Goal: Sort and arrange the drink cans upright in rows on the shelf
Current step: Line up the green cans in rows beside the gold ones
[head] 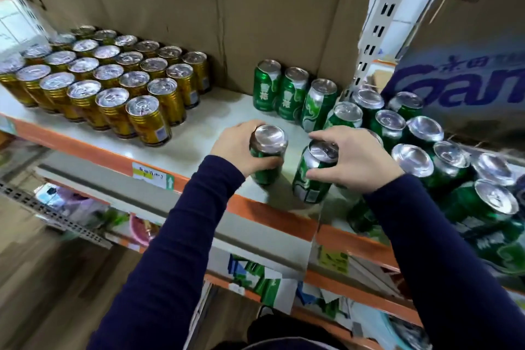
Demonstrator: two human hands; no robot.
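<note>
White shelf [204, 119], left hand [235, 145] fingers curled round green can [268, 158], right hand [358, 159] fingers pinching tilted can [311, 182] at rim

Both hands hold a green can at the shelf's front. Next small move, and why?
Probably slide the green can in the left hand back over the bare shelf and stand it just in front of the three upright green cans by the cardboard. That row is begun, the space before it is free, and the right hand grips a second can that could follow.
</note>
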